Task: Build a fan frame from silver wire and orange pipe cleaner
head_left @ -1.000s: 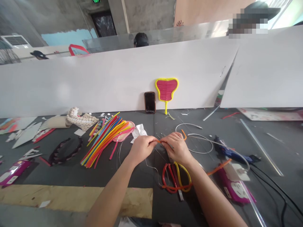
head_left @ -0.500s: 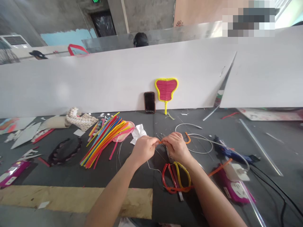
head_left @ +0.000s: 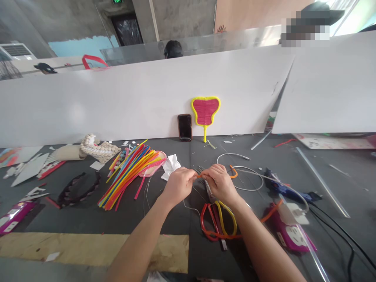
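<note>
My left hand (head_left: 178,184) and my right hand (head_left: 219,182) meet over the dark table, both pinched on a thin orange strip (head_left: 233,171) that curls out past my right hand's fingers. Thin metal wires (head_left: 188,204) trail on the table under the hands. Just below my right wrist lies a looped bundle of red, yellow and orange strips (head_left: 219,222). A fan of coloured strips (head_left: 129,172) lies to the left of my left hand.
A pink and yellow fan (head_left: 205,111) and a dark phone (head_left: 185,127) lean on the white board (head_left: 117,102). A blue glue gun (head_left: 283,189), white cable (head_left: 249,172), purple power strip (head_left: 289,231), woven piece (head_left: 96,148), black braided band (head_left: 76,188) and cardboard (head_left: 88,246) surround the hands.
The hands stay joined on the orange strip; its free curled end has shifted slightly right. The view has drifted a little.
</note>
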Demonstrator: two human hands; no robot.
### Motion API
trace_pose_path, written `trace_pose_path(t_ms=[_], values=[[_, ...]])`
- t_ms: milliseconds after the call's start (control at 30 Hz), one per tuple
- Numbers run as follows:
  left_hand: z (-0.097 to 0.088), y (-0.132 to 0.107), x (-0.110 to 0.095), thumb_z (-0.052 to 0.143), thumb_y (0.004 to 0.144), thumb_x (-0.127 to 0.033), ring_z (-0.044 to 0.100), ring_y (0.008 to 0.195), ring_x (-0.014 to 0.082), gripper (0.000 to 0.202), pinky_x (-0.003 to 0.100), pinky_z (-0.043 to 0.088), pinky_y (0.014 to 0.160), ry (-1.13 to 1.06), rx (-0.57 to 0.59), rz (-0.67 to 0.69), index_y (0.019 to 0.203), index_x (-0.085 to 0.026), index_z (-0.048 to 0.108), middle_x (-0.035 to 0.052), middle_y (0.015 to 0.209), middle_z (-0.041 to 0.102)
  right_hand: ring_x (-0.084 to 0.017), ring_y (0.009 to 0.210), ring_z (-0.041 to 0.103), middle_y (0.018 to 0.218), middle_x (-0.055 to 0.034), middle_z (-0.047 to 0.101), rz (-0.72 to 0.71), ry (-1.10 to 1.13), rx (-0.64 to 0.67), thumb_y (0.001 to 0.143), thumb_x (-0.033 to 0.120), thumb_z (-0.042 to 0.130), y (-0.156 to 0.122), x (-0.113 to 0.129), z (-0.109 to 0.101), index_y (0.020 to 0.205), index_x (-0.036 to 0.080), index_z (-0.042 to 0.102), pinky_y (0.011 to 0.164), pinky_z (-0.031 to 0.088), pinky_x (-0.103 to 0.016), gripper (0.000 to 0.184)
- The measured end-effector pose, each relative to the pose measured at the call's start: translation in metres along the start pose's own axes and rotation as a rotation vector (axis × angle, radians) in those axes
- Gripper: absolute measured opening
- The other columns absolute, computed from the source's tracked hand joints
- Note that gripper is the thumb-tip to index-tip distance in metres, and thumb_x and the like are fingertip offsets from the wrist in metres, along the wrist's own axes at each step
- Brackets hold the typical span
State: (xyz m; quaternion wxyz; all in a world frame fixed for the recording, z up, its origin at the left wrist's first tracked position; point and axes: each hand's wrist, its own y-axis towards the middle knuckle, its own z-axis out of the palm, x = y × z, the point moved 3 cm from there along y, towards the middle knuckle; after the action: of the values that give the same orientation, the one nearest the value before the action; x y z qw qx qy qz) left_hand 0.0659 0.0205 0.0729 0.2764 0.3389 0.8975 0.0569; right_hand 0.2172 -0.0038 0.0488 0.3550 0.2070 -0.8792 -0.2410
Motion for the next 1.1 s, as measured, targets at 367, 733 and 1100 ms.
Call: trace_pose_path(t_ms=[367, 733, 1100], values=[[0.011, -0.030, 0.041, 0.057, 0.079, -0.043, 0.059, 0.098, 0.0212, 0.048, 0.033, 0.045, 0.086, -0.888, -0.140, -0.497, 0.119, -0.017, 0.053, 0.0110, 0.107, 0.064, -0.017, 0.072, 0.058, 0.073, -0.0016, 0.067, 0.133, -0.047, -0.005, 0.087, 0.020, 0.048, -0.002, -0.007, 0.004, 0.079, 0.020, 0.062, 0.079, 0.037, -0.033, 0.015], [0.049, -0.050, 0.032, 0.059, 0.081, -0.035, 0.064, 0.087, 0.0221, 0.035, 0.042, 0.047, 0.084, -1.549, 0.059, -0.661, 0.106, -0.012, 0.059, 0.0147, 0.096, 0.066, -0.019, 0.073, 0.060, 0.076, -0.0049, 0.067, 0.332, -0.046, -0.151, 0.087, 0.027, 0.043, -0.006, -0.019, 0.004, 0.080, 0.020, 0.062, 0.066, 0.042, -0.029, 0.021], [0.043, -0.048, 0.037, 0.063, 0.077, -0.037, 0.063, 0.081, 0.0182, 0.034, 0.036, 0.049, 0.077, -1.575, 0.008, -0.657, 0.103, -0.014, 0.060, 0.0102, 0.092, 0.066, -0.018, 0.073, 0.062, 0.076, -0.0040, 0.068, 0.257, 0.006, -0.068, 0.086, 0.026, 0.048, -0.005, -0.011, 0.011, 0.080, 0.020, 0.064, 0.069, 0.044, -0.031, 0.018]])
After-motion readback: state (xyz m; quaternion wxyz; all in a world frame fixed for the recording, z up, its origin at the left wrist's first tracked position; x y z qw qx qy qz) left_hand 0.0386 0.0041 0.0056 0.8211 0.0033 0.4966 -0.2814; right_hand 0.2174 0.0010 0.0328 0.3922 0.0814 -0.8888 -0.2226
